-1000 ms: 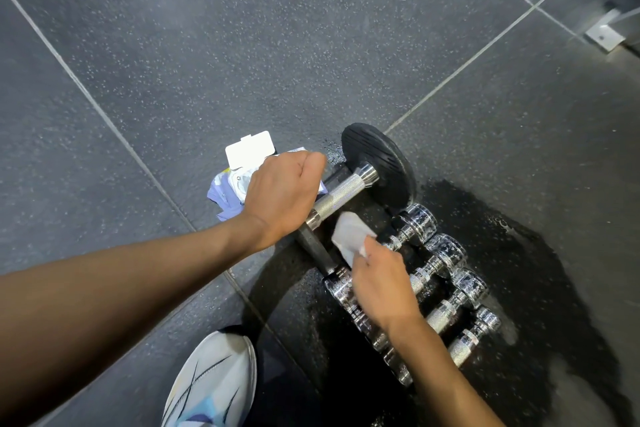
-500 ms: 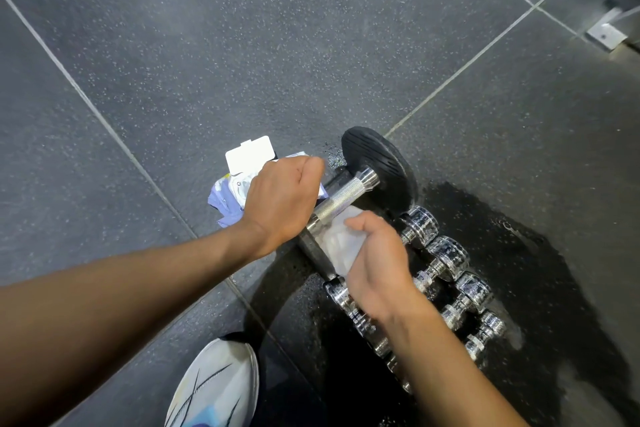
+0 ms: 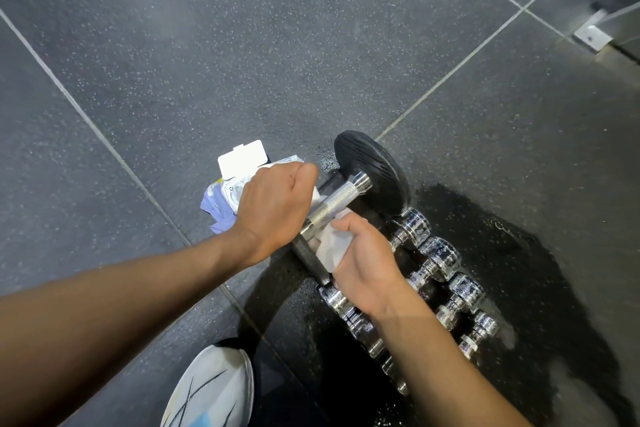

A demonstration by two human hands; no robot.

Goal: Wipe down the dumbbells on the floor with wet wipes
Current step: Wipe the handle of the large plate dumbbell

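A large dumbbell with black end plates and a knurled steel handle lies on the dark floor. My left hand is closed on the near part of its handle. My right hand holds a white wet wipe pressed against the handle's near end and the near plate. Several small chrome dumbbells lie in a row just right of the big one, partly hidden by my right wrist.
A wet wipes pack with its white lid flipped up sits on the floor behind my left hand. A dark wet patch spreads under the dumbbells. My white shoe is at the bottom edge. A metal bracket stands at top right.
My right hand moved the wipe from above the small dumbbells onto the big dumbbell's handle and wrapped it around the near end. My left hand stayed on the handle.
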